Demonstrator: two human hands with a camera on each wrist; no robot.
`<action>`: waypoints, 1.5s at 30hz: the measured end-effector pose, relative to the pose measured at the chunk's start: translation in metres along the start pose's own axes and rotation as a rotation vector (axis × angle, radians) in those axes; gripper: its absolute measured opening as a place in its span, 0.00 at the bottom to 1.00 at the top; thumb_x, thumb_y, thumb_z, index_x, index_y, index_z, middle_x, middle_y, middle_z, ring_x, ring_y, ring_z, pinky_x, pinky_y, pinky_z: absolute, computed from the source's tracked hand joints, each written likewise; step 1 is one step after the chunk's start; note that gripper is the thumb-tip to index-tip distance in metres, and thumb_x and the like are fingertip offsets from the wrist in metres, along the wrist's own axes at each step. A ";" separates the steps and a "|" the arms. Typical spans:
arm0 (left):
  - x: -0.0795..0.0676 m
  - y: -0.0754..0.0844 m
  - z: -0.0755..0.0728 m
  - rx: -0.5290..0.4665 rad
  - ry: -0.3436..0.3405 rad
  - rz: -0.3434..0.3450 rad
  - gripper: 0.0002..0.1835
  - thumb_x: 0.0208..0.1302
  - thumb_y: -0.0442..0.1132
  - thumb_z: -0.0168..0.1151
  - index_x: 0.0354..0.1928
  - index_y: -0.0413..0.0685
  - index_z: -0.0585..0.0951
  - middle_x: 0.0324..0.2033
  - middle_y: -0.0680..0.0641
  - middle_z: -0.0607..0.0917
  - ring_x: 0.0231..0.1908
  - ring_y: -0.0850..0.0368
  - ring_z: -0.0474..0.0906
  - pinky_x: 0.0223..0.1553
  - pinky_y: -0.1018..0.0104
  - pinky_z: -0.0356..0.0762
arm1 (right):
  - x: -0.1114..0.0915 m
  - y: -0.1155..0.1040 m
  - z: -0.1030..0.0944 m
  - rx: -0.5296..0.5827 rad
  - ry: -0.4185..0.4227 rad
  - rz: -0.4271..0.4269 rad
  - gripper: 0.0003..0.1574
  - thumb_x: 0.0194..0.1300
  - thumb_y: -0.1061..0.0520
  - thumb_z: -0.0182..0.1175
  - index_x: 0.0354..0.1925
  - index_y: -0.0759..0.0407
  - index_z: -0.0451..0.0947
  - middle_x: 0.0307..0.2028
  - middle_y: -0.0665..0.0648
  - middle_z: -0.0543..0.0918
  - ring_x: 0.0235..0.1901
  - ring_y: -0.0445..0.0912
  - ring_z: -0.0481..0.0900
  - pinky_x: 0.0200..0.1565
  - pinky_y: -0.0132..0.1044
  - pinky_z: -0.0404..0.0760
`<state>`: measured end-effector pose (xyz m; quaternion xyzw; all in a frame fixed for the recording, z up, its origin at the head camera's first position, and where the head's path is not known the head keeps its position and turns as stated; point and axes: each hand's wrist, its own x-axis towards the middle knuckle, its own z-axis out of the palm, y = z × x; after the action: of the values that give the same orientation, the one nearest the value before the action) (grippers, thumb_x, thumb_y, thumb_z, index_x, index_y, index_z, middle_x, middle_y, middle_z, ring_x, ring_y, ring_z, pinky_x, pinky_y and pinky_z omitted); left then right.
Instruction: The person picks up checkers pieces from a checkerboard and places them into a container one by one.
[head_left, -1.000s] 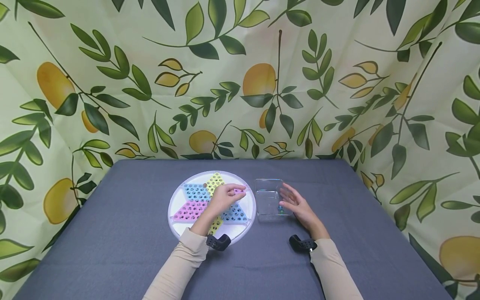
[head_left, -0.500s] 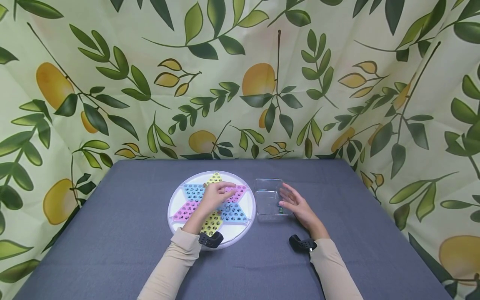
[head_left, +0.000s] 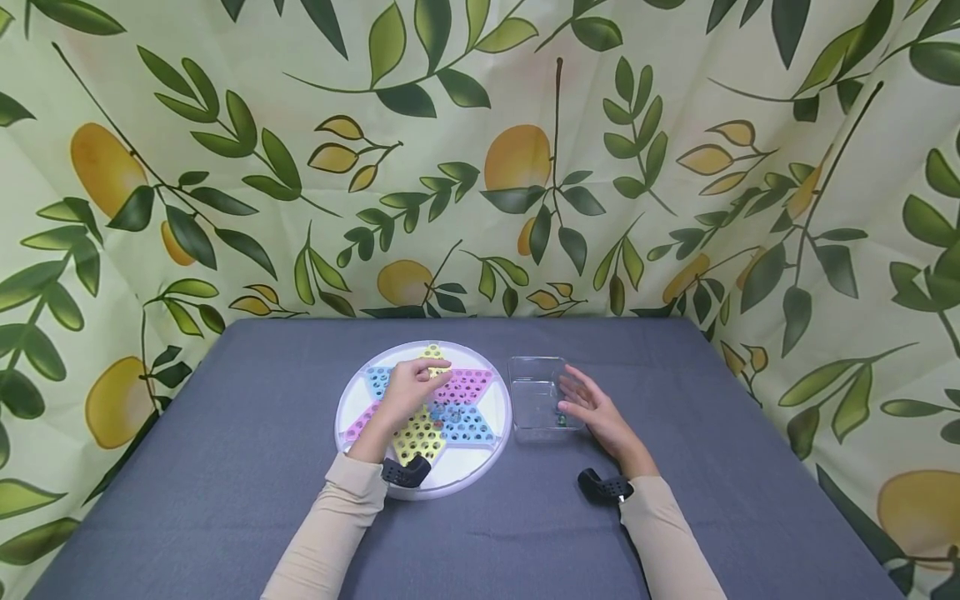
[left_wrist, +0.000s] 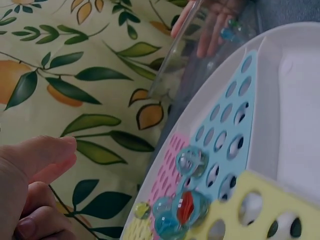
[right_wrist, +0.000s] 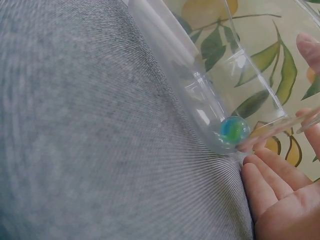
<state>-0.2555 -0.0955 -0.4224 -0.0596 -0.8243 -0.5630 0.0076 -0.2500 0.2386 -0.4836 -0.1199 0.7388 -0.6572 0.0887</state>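
In the head view my left hand point(head_left: 408, 387) hovers over the left-centre of a round white Chinese checkers board point(head_left: 352, 450). Its thumb and index finger point right with a gap between them, and no marble shows there; its lower fingers are bent. Several glass marbles point(left_wrist: 190, 207), bluish, one with a red swirl, sit near the board's middle. My right hand point(head_left: 600, 412) rests at the right wall of a clear plastic box point(head_left: 536, 429), its fingers fairly straight. A blue-green marble point(right_wrist: 234, 130) lies in the box's near corner.
Grey cloth point(head_left: 225, 467) covers the table. A leaf-and-fruit patterned curtain point(head_left: 480, 208) hangs behind and at both sides. The box stands close to the board's right rim. Each wrist wears a black camera band point(head_left: 603, 486).
My left hand has moved left across the board, from over its right part to left of centre, uncovering the pink and blue points there. My right hand and the box have stayed put.
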 end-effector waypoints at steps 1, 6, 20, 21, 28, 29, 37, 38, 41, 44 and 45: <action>0.000 0.000 -0.002 0.008 0.003 0.006 0.17 0.61 0.39 0.65 0.51 0.40 0.82 0.12 0.58 0.57 0.14 0.67 0.51 0.16 0.76 0.52 | 0.000 0.000 0.000 0.001 -0.001 -0.002 0.47 0.67 0.61 0.57 0.76 0.57 0.44 0.74 0.71 0.51 0.75 0.62 0.49 0.54 0.13 0.67; 0.001 -0.003 -0.010 0.100 0.028 0.049 0.16 0.61 0.39 0.65 0.50 0.40 0.83 0.11 0.59 0.56 0.14 0.67 0.51 0.19 0.75 0.54 | 0.001 0.000 0.000 0.010 -0.001 -0.004 0.47 0.67 0.61 0.57 0.76 0.57 0.43 0.74 0.72 0.51 0.75 0.63 0.49 0.53 0.13 0.67; 0.008 -0.015 -0.023 0.151 0.070 0.009 0.16 0.62 0.40 0.64 0.50 0.41 0.83 0.10 0.58 0.57 0.15 0.65 0.52 0.23 0.73 0.57 | -0.001 -0.001 0.000 -0.033 0.010 0.034 0.48 0.67 0.58 0.58 0.76 0.54 0.44 0.75 0.68 0.51 0.75 0.60 0.50 0.71 0.43 0.58; 0.008 -0.016 -0.024 0.150 0.071 0.004 0.16 0.62 0.40 0.64 0.50 0.41 0.83 0.10 0.58 0.57 0.15 0.65 0.52 0.22 0.73 0.57 | -0.001 -0.001 0.000 -0.035 0.008 0.032 0.48 0.67 0.58 0.58 0.76 0.54 0.44 0.74 0.68 0.51 0.75 0.60 0.50 0.71 0.47 0.55; 0.011 -0.021 -0.028 0.154 0.098 -0.008 0.16 0.61 0.39 0.64 0.49 0.39 0.83 0.11 0.58 0.58 0.16 0.66 0.54 0.21 0.74 0.56 | -0.001 -0.003 -0.001 -0.034 0.003 0.033 0.47 0.67 0.58 0.58 0.76 0.54 0.44 0.75 0.68 0.51 0.75 0.60 0.50 0.63 0.23 0.66; 0.012 -0.022 -0.028 0.155 0.099 -0.008 0.16 0.62 0.39 0.64 0.49 0.39 0.83 0.11 0.58 0.58 0.16 0.66 0.54 0.20 0.74 0.56 | -0.001 -0.003 -0.001 -0.032 0.004 0.036 0.48 0.67 0.58 0.58 0.76 0.54 0.44 0.75 0.68 0.51 0.75 0.60 0.50 0.62 0.21 0.66; 0.018 -0.032 -0.033 0.199 0.105 -0.015 0.16 0.61 0.40 0.65 0.48 0.39 0.83 0.09 0.59 0.58 0.14 0.66 0.53 0.19 0.73 0.56 | -0.001 -0.002 -0.001 -0.035 0.009 0.034 0.48 0.67 0.58 0.58 0.76 0.54 0.44 0.74 0.68 0.52 0.75 0.60 0.50 0.62 0.22 0.66; 0.019 -0.033 -0.033 0.206 0.106 -0.020 0.16 0.61 0.40 0.65 0.48 0.39 0.83 0.09 0.59 0.58 0.14 0.66 0.53 0.20 0.73 0.56 | -0.001 -0.002 0.000 -0.036 0.011 0.033 0.48 0.67 0.59 0.58 0.76 0.54 0.44 0.74 0.68 0.52 0.75 0.60 0.50 0.63 0.24 0.66; 0.020 -0.036 -0.034 0.216 0.113 -0.035 0.16 0.60 0.40 0.65 0.48 0.39 0.84 0.09 0.59 0.58 0.14 0.66 0.54 0.20 0.73 0.57 | -0.001 -0.001 0.000 -0.046 0.009 0.028 0.47 0.67 0.59 0.58 0.76 0.54 0.44 0.74 0.68 0.52 0.75 0.60 0.51 0.70 0.37 0.62; 0.022 -0.038 -0.035 0.217 0.108 -0.044 0.16 0.60 0.40 0.65 0.48 0.39 0.84 0.09 0.59 0.58 0.14 0.65 0.53 0.19 0.73 0.56 | -0.001 -0.001 0.000 -0.055 0.012 0.029 0.47 0.67 0.59 0.57 0.76 0.54 0.45 0.74 0.68 0.52 0.75 0.60 0.51 0.71 0.50 0.55; 0.022 -0.038 -0.035 0.217 0.108 -0.047 0.16 0.61 0.40 0.64 0.48 0.39 0.83 0.09 0.59 0.58 0.14 0.65 0.53 0.19 0.73 0.56 | 0.000 -0.001 0.000 -0.053 0.012 0.028 0.47 0.67 0.59 0.57 0.76 0.54 0.45 0.74 0.68 0.52 0.75 0.60 0.51 0.71 0.50 0.55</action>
<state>-0.2837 -0.1399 -0.4435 -0.0086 -0.8798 -0.4731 0.0450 -0.2495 0.2387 -0.4826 -0.1082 0.7581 -0.6368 0.0902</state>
